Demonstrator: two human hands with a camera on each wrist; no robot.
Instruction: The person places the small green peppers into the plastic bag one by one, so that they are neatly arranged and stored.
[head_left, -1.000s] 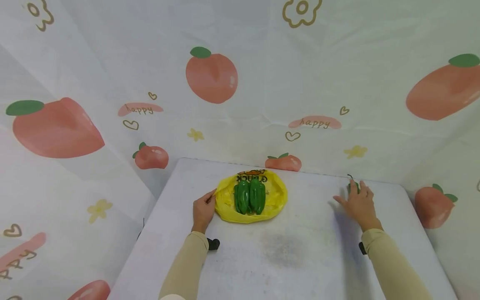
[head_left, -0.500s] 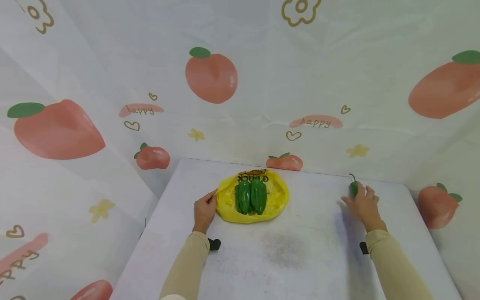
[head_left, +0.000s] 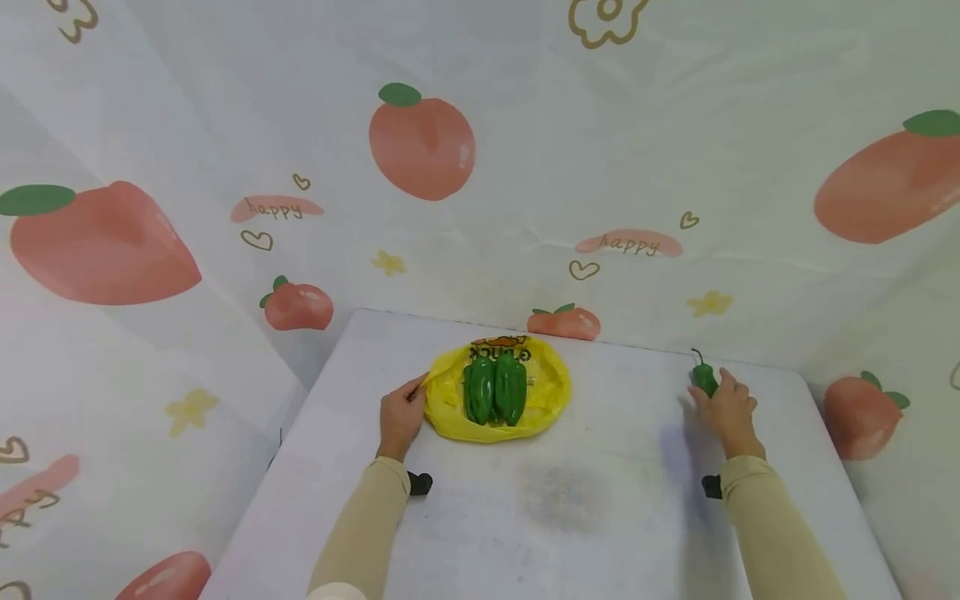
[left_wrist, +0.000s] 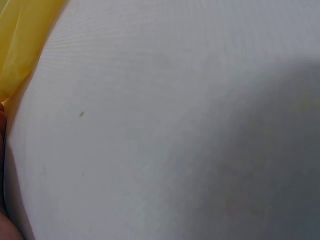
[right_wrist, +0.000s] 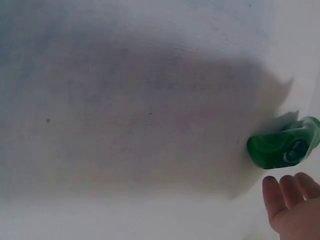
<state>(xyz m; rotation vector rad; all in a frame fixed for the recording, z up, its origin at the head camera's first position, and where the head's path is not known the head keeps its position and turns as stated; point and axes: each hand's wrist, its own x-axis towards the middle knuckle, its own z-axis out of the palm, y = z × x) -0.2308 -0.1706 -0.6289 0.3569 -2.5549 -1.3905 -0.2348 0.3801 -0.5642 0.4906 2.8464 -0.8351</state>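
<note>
In the head view my left hand [head_left: 401,415] pinches the left edge of a yellow plastic bag [head_left: 555,392]. Several green peppers [head_left: 483,390] lie side by side on the bag, which has dark printing along its far side. My right hand [head_left: 729,412] is at a single green pepper [head_left: 703,377] near the table's far right, thumb and fingers on either side of its lower end. Fingertips [right_wrist: 270,186] stand just apart from that pepper [right_wrist: 280,148] in the right wrist view; the thumb is out of sight there. The left wrist view catches only a strip of bag [left_wrist: 22,42].
Both hands are over a white table [head_left: 600,550] with a grey smudge [head_left: 562,496] in its middle. A cloth wall [head_left: 525,167] printed with peaches rises behind the table and at its sides. Dark straps sit at both wrists.
My right hand has drawn back and turned at the single pepper, so more of the pepper shows between thumb and fingers. The left hand keeps its hold on the bag. The head view has shifted slightly.
</note>
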